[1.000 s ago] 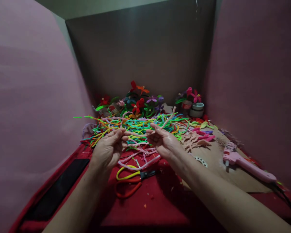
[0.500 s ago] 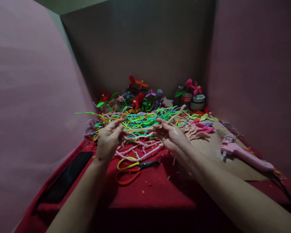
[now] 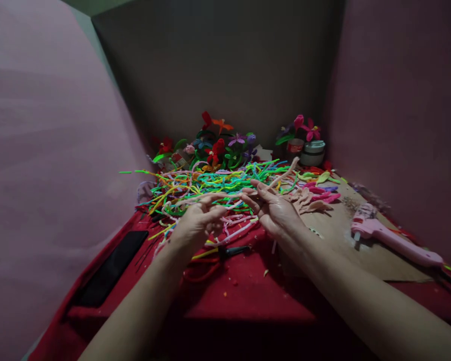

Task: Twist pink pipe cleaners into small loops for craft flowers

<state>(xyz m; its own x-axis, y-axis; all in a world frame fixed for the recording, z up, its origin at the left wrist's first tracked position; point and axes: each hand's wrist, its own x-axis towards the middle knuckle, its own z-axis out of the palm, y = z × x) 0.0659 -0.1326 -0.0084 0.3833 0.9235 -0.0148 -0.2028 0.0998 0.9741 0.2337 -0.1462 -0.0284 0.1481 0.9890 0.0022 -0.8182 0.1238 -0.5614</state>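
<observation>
A pale peach pipe cleaner point(image 3: 285, 173) runs through both hands in the head view, its right end sticking up past the right fingers. My right hand point(image 3: 276, 208) pinches it between thumb and fingertips. Close beside, my left hand point(image 3: 199, 220) is closed on the same strand, fingers pointing right. Beyond them lies a tangled heap of coloured pipe cleaners point(image 3: 214, 185). Scissors point(image 3: 235, 250) with yellow and red handles lie below the hands, partly covered by my left hand. Peach fuzzy petal shapes point(image 3: 311, 201) rest right of my right hand.
On the right, a pink glue gun point(image 3: 398, 240) lies on a cardboard sheet point(image 3: 334, 245). A black phone point(image 3: 113, 268) is at left on the red cloth point(image 3: 244, 296). Fuzzy flowers point(image 3: 216, 150) and a lidded jar point(image 3: 312, 153) stand at the back, with walls around.
My left hand has slid right along the pipe cleaner, closer to my right hand, and now covers part of the scissors. The view has shifted slightly.
</observation>
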